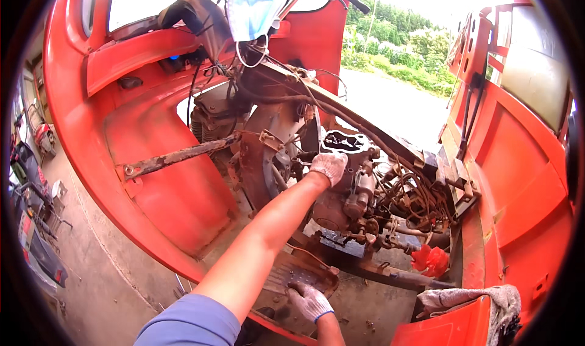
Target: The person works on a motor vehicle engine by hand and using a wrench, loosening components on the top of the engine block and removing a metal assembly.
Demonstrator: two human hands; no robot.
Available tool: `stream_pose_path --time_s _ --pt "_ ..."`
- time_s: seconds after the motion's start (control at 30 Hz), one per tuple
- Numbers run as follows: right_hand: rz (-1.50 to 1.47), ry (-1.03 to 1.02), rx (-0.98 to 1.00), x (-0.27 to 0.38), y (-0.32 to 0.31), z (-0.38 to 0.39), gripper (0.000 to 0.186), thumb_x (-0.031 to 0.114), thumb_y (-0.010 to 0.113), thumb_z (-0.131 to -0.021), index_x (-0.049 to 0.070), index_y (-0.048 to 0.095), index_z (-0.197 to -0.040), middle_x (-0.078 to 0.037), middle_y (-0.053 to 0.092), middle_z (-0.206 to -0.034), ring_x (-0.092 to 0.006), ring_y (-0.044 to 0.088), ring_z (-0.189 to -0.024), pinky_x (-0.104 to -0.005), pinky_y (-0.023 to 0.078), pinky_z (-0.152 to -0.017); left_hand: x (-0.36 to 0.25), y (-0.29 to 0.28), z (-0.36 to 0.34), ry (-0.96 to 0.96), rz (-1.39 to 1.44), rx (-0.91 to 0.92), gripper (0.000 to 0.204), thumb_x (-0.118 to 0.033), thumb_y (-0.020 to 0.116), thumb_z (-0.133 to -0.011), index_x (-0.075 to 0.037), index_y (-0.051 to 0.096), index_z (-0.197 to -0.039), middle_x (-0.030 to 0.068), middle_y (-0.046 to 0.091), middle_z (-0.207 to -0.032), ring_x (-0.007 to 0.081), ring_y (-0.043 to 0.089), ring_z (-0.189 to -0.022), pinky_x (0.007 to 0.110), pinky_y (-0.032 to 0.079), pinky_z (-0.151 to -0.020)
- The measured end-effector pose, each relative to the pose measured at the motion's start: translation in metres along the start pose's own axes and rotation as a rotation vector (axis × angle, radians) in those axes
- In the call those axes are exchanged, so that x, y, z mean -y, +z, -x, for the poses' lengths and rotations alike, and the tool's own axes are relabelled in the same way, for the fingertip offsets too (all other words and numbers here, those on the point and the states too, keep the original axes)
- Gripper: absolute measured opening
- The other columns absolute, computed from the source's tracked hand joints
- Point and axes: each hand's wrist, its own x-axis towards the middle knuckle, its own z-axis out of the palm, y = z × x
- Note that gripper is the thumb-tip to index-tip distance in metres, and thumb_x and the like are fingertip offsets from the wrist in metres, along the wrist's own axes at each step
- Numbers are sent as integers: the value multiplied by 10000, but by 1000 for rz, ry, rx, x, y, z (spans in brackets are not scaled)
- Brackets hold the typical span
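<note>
White knit gloves cover both my hands. My left hand (pixel 329 166) is closed at the left side of a greasy engine block (pixel 335 203), just below its open top. Whatever its fingers grip, if anything, is hidden behind the glove. The block's top face (pixel 345 141) has a pale rim around dark openings. Lower and nearer, my right hand (pixel 309 301) has its fingers stretched out beside a rusty metal footplate (pixel 298 273). Nothing shows in that hand, and I cannot tell whether it touches the plate.
Red body panels (pixel 164 181) curve around the left, with a rusty bar (pixel 183 157) across them. Tangled cables (pixel 420 194) lie right of the engine. A blue face mask (pixel 253 8) hangs above. A grey cloth (pixel 475 300) drapes over a red panel, near a red wrapped bundle (pixel 430 261).
</note>
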Motion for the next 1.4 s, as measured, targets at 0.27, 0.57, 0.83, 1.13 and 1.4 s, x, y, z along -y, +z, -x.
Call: stream_pose_path --time_s 0.27,0.57,0.83,1.13,1.4 --pt "51 77 21 -11 12 -6 478 434 572 -1017 75 712 -1299 -235 722 -1238 -406 660 -1211 -465 509 -1037 7 5 -4 -43 102 -21 205 -144 537 -966 -55 709 -1033 199 756 -990 369 771 -912 484 625 -788" --pt "89 82 40 -15 13 -6 486 447 563 -1027 78 707 -1309 -235 709 -1272 -403 649 -1230 -465 503 -1053 16 6 1 -57 103 -29 202 -147 526 -974 -77 702 -1044 173 761 -993 353 775 -901 467 628 -768" --pt "73 98 23 0 8 -5 458 418 564 -1008 63 742 -1237 -258 719 -1211 -426 657 -1192 -469 510 -1036 18 5 6 6 133 -8 179 -138 529 -976 -80 685 -1042 179 731 -1038 382 758 -931 499 612 -799" --pt "22 53 -6 1 8 -3 453 423 569 -1005 48 753 -1182 -256 731 -1157 -425 663 -1163 -472 511 -1017 22 15 3 17 140 -34 180 -207 584 -966 -77 681 -1045 185 745 -1004 382 746 -953 511 592 -825" --pt "62 62 20 -4 6 -6 471 408 551 -1016 71 710 -1305 -236 715 -1257 -415 659 -1202 -456 518 -1027 21 8 -5 -39 70 -14 190 -200 563 -964 -85 692 -1043 175 764 -1008 359 765 -944 497 607 -799"
